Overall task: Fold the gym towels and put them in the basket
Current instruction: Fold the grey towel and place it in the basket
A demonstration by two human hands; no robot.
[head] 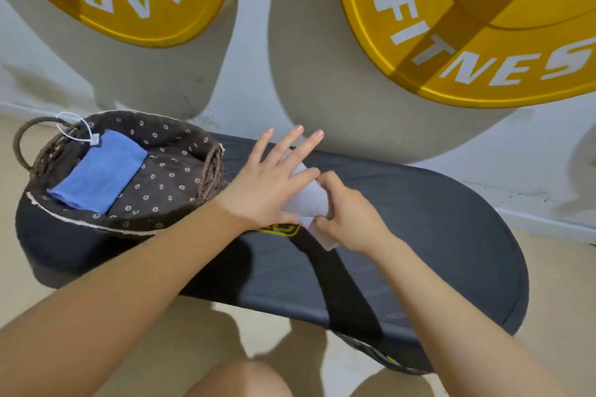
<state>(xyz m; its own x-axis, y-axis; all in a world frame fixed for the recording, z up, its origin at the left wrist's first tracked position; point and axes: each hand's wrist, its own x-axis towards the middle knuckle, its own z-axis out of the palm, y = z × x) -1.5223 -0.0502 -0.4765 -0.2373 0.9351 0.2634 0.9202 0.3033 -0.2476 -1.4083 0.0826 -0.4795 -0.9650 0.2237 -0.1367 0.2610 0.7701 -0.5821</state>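
a: near the middle of the frame, on the dark tabletop [419,235], lies a white towel [309,200], mostly hidden under both hands.

b: how far along would you say it is?

a: partway, by my reading. one blue towel [100,172] already sits folded in the basket [180,145] at the left of the frame, on the flowered lining. the white one looks narrow and several layers thick, so i'd judge its folding is nearly done; it has yet to go into the basket. whether more towels wait out of view, i cannot tell.

b: and the hands?

a: the left hand [271,180] lies flat on the white towel, fingers straight and spread, pressing it down. the right hand [348,216] has its fingers curled, pinching the towel's right edge.

b: which way does the white towel run?

a: its long axis goes diagonally, from upper left by the left fingertips down to a corner at lower right beneath the right hand. the blue towel lies on the opposite slant, upper right to lower left.

b: anything beyond?

a: two yellow weight plates [467,26] hang across the top of the frame.
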